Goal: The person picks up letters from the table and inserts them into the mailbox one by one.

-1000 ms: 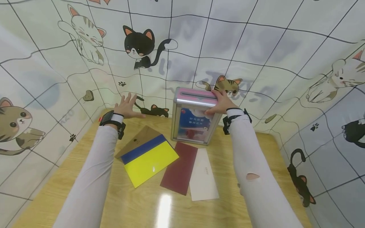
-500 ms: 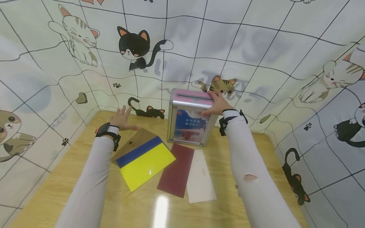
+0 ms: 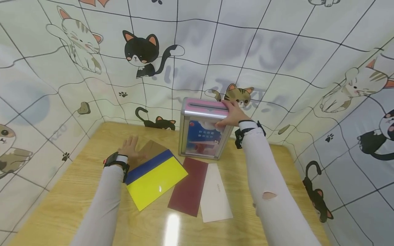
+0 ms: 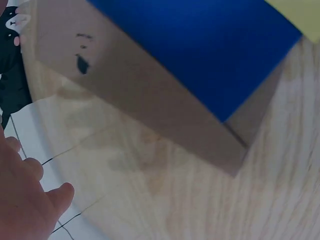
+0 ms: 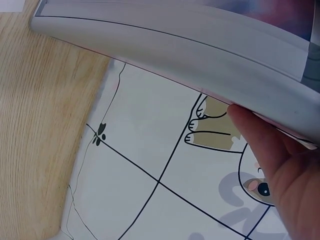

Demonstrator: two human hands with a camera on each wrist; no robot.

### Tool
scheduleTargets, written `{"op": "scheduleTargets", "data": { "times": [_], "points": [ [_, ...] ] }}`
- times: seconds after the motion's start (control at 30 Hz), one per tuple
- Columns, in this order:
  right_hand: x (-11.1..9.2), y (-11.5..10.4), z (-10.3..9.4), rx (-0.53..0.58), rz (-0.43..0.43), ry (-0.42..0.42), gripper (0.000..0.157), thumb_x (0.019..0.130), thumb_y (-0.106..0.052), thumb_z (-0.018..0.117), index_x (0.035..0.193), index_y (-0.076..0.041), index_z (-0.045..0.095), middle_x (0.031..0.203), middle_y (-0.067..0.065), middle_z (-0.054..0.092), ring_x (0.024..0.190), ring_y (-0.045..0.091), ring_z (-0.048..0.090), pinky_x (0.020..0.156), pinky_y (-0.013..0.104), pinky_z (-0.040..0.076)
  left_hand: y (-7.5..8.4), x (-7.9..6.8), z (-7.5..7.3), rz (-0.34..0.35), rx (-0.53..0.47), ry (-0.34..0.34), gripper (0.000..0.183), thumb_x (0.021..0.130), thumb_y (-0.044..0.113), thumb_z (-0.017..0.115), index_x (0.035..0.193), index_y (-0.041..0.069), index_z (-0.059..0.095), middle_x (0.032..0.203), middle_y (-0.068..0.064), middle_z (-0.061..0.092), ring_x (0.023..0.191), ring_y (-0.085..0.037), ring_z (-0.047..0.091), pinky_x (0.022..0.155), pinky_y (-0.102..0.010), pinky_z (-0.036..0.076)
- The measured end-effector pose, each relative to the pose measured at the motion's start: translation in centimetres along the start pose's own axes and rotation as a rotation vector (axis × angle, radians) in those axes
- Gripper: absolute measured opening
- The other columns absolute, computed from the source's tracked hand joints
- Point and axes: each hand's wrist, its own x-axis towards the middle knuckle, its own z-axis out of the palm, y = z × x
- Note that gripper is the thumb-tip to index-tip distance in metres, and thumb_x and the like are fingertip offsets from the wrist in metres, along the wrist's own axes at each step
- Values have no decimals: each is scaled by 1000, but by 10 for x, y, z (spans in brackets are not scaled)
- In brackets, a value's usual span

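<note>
A suggestion box [image 3: 200,135] with a silver frame, pink slotted top and blue printed front stands upright at the back of the table. My right hand [image 3: 232,114] grips its top right corner, thumb on the front; the right wrist view shows the thumb and a finger along the silver edge. On the left, my left hand [image 3: 130,148] is spread, fingers apart, by the upper left of a brown envelope [image 3: 151,147], its thumb over the paper. It holds nothing. A yellow envelope [image 3: 158,181] with a blue flap [image 4: 210,60] overlaps the brown one.
In front of the box lie a maroon envelope [image 3: 188,188] and a white envelope [image 3: 216,194], partly overlapping. The wooden table [image 3: 264,218] is bordered at the back and sides by a cat-printed cloth [image 3: 197,44].
My left hand has come down and nearer, from behind the brown envelope to its left side. The right hand stays on the box. The whole view has shifted slightly.
</note>
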Motion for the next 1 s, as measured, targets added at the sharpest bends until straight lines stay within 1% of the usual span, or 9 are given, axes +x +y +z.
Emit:
{"op": "scheduleTargets", "data": {
  "times": [0.1, 0.17, 0.33, 0.4, 0.53, 0.63, 0.73, 0.9, 1.0],
  "points": [
    [0, -1, 0, -8, -7, 0, 108, 58, -35, 81, 145, -17, 19, 145, 17, 11, 117, 36, 34, 95, 52, 35, -4, -4, 9, -17, -11, -2, 107, 71, 51, 69, 144, 2, 8, 146, -30, 1, 130, -53, 2, 91, -76, 10],
    [0, -1, 0, -10, -8, 0, 108, 58, -36, 81, 145, -17, 19, 145, 17, 12, 117, 36, 34, 95, 52, 35, -2, -7, 12, -26, -33, -9, 108, 71, 51, 69, 144, 0, 8, 146, -31, 1, 129, -54, 1, 90, -76, 9],
    [0, -1, 0, -7, -6, 1, 109, 58, -37, 81, 145, -17, 19, 144, 17, 12, 117, 35, 34, 95, 52, 35, -1, -12, 19, -34, -41, -19, 111, 68, 55, 68, 142, -3, 11, 144, -33, 6, 128, -54, 6, 89, -76, 16],
    [-1, 0, 0, -3, -2, 0, 109, 58, -37, 81, 145, -17, 19, 144, 17, 13, 116, 35, 34, 95, 53, 35, -3, -14, 23, -31, -35, -21, 112, 67, 56, 69, 142, -4, 11, 143, -33, 7, 127, -55, 9, 89, -75, 20],
    [0, -1, 0, -3, 5, 0, 110, 57, -37, 81, 145, -18, 19, 144, 17, 13, 116, 34, 34, 95, 52, 35, -6, -16, 31, -45, -31, -43, 116, 63, 58, 71, 142, -3, 12, 144, -33, 6, 127, -55, 8, 89, -76, 16],
    [0, -1, 1, -3, 3, 1, 109, 57, -37, 81, 145, -18, 19, 143, 17, 14, 116, 35, 34, 95, 52, 36, -5, -17, 36, -66, 6, -61, 121, 58, 66, 69, 142, -2, 14, 144, -32, 10, 128, -54, 8, 90, -76, 12],
    [0, -1, 1, 0, 0, 1, 109, 58, -36, 81, 145, -17, 19, 143, 18, 14, 115, 35, 34, 94, 52, 36, -3, -17, 38, -83, 52, -65, 123, 55, 70, 68, 143, 1, 16, 144, -29, 16, 128, -52, 11, 92, -75, 12],
    [1, -2, 1, 5, 4, -8, 109, 58, -37, 81, 145, -19, 18, 143, 17, 13, 115, 35, 34, 94, 51, 37, -3, -16, 40, -69, 96, -44, 119, 57, 61, 73, 142, -1, 18, 141, -28, 23, 125, -52, 18, 90, -74, 19],
    [1, -2, 0, 2, 8, -4, 109, 57, -36, 82, 145, -19, 18, 143, 16, 13, 116, 34, 34, 95, 51, 36, -2, -14, 40, -36, 89, -8, 115, 56, 54, 78, 139, -4, 23, 134, -29, 30, 117, -51, 27, 88, -70, 27]
  ]
}}
